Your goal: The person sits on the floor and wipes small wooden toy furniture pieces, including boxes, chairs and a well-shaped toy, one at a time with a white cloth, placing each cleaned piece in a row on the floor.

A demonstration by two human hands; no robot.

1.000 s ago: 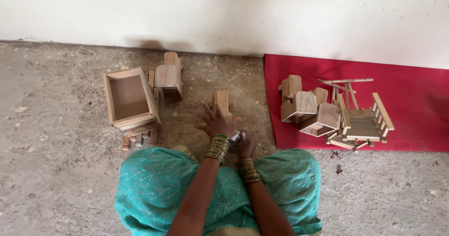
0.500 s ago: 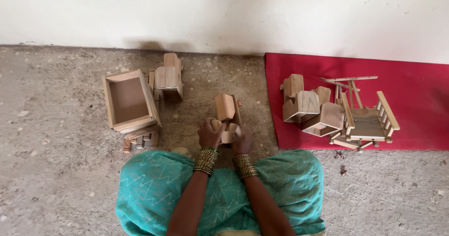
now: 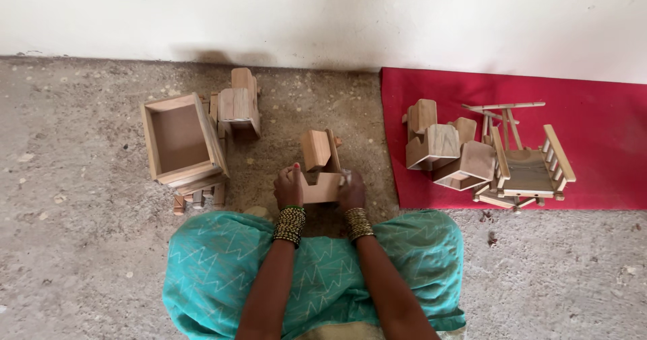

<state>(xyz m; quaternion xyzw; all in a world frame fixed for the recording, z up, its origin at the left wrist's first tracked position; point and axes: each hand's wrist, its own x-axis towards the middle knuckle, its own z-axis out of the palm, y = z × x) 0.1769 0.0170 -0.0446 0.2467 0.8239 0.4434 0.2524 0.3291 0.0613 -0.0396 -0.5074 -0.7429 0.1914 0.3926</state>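
Two hands close on one small wooden toy piece (image 3: 319, 168) that sits on the concrete floor (image 3: 81, 245), just ahead of the person's teal-clad lap. Left hand (image 3: 289, 187) clasps the piece's left side, fingers curled on its edge; right hand (image 3: 351, 191) presses against its right side. An open wooden box (image 3: 180, 142) lies to the left on small blocks, with a second wooden toy (image 3: 237, 104) just beside it near the wall. To the right, a red mat (image 3: 600, 111) carries more wooden blocks (image 3: 441, 144) and a slatted wooden frame (image 3: 529, 168).
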